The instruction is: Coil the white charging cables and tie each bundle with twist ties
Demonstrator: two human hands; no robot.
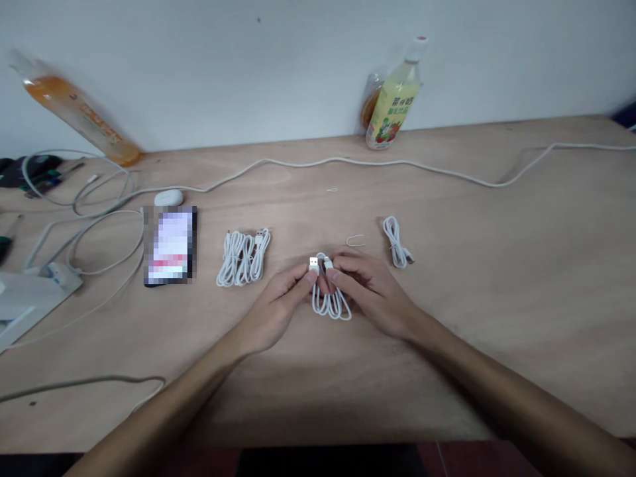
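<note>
My left hand (275, 308) and my right hand (370, 288) meet at the middle of the wooden table (472, 278), both pinched on a coiled white USB cable (328, 301). Its two plugs stick up between my fingertips and its loops hang toward me. A small white twist tie (356, 240) lies just beyond my right hand. To the left lies a bundle of coiled white cables (243, 257). To the right lies a single coiled white cable (396, 242).
A phone (169, 245) lies left of the bundle, with a white earbud case (169, 197) behind it. A long white cord (348, 161) crosses the table. Two drink bottles (392, 99) (74, 109) stand at the wall. A power strip (54, 275) and loose cords sit far left.
</note>
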